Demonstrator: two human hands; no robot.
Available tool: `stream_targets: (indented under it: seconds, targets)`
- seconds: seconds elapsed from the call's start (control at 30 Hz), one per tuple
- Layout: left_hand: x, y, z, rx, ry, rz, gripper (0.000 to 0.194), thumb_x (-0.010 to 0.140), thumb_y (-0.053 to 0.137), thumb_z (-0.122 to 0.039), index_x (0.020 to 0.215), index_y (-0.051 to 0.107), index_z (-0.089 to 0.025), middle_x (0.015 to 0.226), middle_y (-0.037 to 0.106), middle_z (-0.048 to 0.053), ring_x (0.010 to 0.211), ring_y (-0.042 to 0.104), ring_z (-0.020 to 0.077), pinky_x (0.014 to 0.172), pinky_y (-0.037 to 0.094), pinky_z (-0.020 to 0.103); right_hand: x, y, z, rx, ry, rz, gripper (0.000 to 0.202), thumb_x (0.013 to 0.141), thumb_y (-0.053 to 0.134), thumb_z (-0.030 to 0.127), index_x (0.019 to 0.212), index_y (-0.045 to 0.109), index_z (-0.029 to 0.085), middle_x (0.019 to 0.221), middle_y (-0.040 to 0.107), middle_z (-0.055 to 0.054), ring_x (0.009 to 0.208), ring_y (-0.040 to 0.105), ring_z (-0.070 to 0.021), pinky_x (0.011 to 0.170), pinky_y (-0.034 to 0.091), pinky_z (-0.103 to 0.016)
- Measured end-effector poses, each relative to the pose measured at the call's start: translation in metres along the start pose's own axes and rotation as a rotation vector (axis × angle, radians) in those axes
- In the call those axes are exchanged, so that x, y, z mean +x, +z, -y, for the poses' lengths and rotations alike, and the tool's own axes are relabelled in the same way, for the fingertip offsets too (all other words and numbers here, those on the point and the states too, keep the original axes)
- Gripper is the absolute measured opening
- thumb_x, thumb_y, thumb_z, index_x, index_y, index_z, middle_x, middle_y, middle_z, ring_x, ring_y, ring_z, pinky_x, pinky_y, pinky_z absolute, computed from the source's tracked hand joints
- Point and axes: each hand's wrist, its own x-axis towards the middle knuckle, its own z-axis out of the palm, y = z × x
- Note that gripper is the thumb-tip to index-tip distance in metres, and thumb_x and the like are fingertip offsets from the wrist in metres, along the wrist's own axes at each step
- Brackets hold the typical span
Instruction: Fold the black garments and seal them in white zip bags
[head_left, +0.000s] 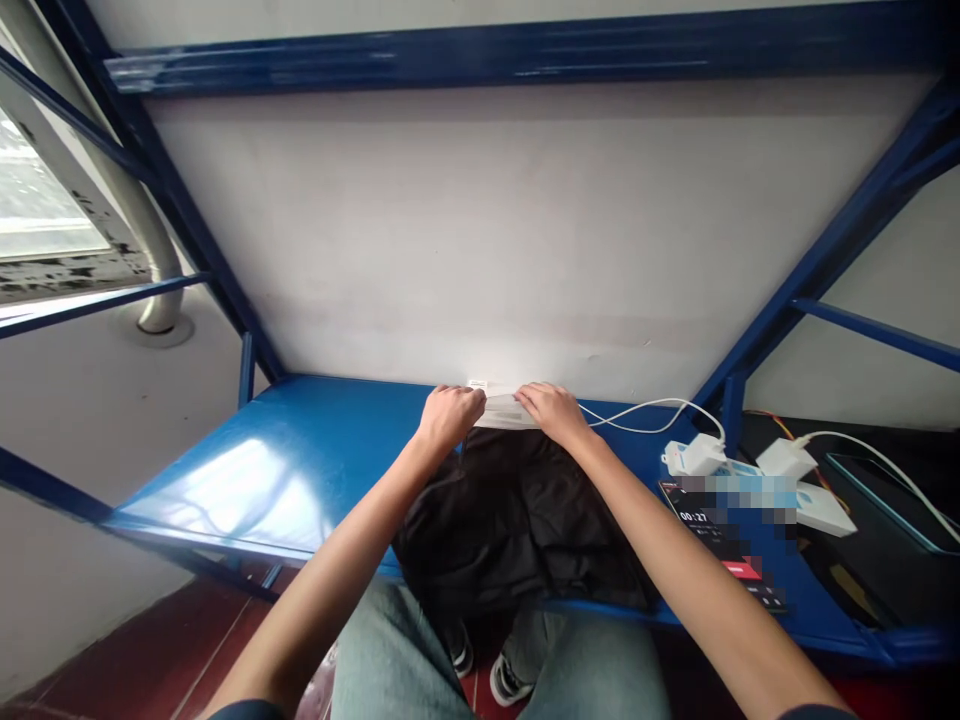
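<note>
Left hand (452,415) and right hand (553,410), stretched forward, pinch white strip (506,412) along black garment (510,520)

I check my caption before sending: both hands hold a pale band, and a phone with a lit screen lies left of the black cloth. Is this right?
Not fully: in the head view, the phone with the lit screen lies right of the black cloth, not left. The left hand and right hand do hold the pale band.
</note>
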Motion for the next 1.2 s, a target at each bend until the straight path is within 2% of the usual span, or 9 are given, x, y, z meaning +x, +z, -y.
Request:
stream_targets:
  seconds: [0.13,0.23,0.3,0.43,0.6,0.77,0.87,1.0,1.2]
  targets:
    - [-0.093,-0.011,-0.039,0.098,0.012,-0.019,0.021,0.099,0.047,-0.019,0.099,0.069,-0.018,0.094,0.074,0.011,0.092,0.071,0.0264,0.083,0.051,0.036,-0.076,-0.021,0.027,0.059,-0.086,-0.086,0.031,0.108,0.044,0.040,0.118,0.070,0.027,0.128,0.071,-0.007,0.121,0.063,-0.0240,0.103,0.046,-0.038]
    - [-0.148,0.021,-0.073,0.073,0.001,0.133,0.019,0.088,0.054,-0.009,0.098,0.067,-0.019,0.092,0.072,0.010,0.086,0.072,0.0266,0.071,0.052,0.033,-0.142,-0.004,0.029,0.131,0.007,-0.041,0.027,0.105,0.049,0.038,0.119,0.071,0.028,0.127,0.071,-0.007,0.116,0.065,-0.0255,0.101,0.051,-0.043]
    - [-0.161,0.045,-0.088,0.034,-0.056,0.180,0.022,0.088,0.052,-0.007,0.101,0.066,-0.019,0.093,0.072,0.011,0.086,0.073,0.0274,0.067,0.052,0.032,-0.165,0.008,0.022,0.187,0.099,0.023,0.029,0.104,0.050,0.036,0.122,0.071,0.028,0.129,0.069,-0.008,0.119,0.064,-0.0271,0.103,0.051,-0.045]
    - [-0.150,0.062,-0.087,-0.011,-0.156,0.201,0.022,0.098,0.043,-0.015,0.107,0.063,-0.018,0.090,0.074,0.012,0.084,0.075,0.0288,0.065,0.051,0.031,-0.153,0.001,0.010,0.260,0.118,0.248,0.039,0.098,0.060,0.035,0.137,0.064,0.033,0.142,0.061,-0.006,0.133,0.056,-0.0263,0.113,0.045,-0.045]
    - [-0.139,0.060,-0.072,-0.093,-0.189,0.207,0.023,0.104,0.040,-0.028,0.104,0.062,-0.022,0.092,0.076,0.010,0.085,0.075,0.0261,0.067,0.046,0.029,-0.104,-0.024,0.013,0.039,0.194,0.470,0.101,0.063,0.095,0.028,0.153,0.049,0.032,0.145,0.060,-0.013,0.138,0.050,-0.0385,0.110,0.044,-0.053]
    - [-0.144,0.064,-0.073,-0.157,-0.224,0.209,0.025,0.105,0.040,-0.034,0.103,0.062,-0.025,0.091,0.077,0.007,0.085,0.075,0.0244,0.066,0.041,0.028,-0.090,-0.029,0.014,-0.013,0.169,0.498,0.062,0.046,0.102,0.029,0.104,0.080,0.023,0.114,0.074,-0.016,0.124,0.058,-0.0455,0.107,0.043,-0.061]
    - [-0.145,0.064,-0.075,-0.176,-0.231,0.183,0.025,0.106,0.039,-0.036,0.103,0.061,-0.025,0.092,0.077,0.006,0.085,0.075,0.0242,0.064,0.040,0.027,-0.097,-0.041,0.005,0.022,0.076,0.466,0.046,0.049,0.099,0.031,0.091,0.080,0.022,0.123,0.071,-0.015,0.129,0.055,-0.0444,0.111,0.041,-0.058]
    - [-0.143,0.061,-0.075,-0.196,-0.199,0.161,0.024,0.107,0.038,-0.034,0.101,0.060,-0.025,0.092,0.076,0.005,0.086,0.075,0.0228,0.063,0.038,0.027,-0.116,-0.066,-0.011,0.363,-0.004,0.530,0.034,0.074,0.084,0.042,0.102,0.078,0.024,0.116,0.076,-0.007,0.115,0.067,-0.0331,0.104,0.051,-0.045]
    - [-0.140,0.064,-0.076,-0.227,-0.149,0.120,0.023,0.108,0.036,-0.033,0.102,0.057,-0.025,0.093,0.075,0.005,0.084,0.074,0.0222,0.061,0.036,0.027,-0.132,-0.053,0.003,0.968,0.134,0.270,0.074,0.082,0.077,0.043,0.149,0.049,0.028,0.138,0.065,-0.006,0.126,0.063,-0.0272,0.108,0.050,-0.043]
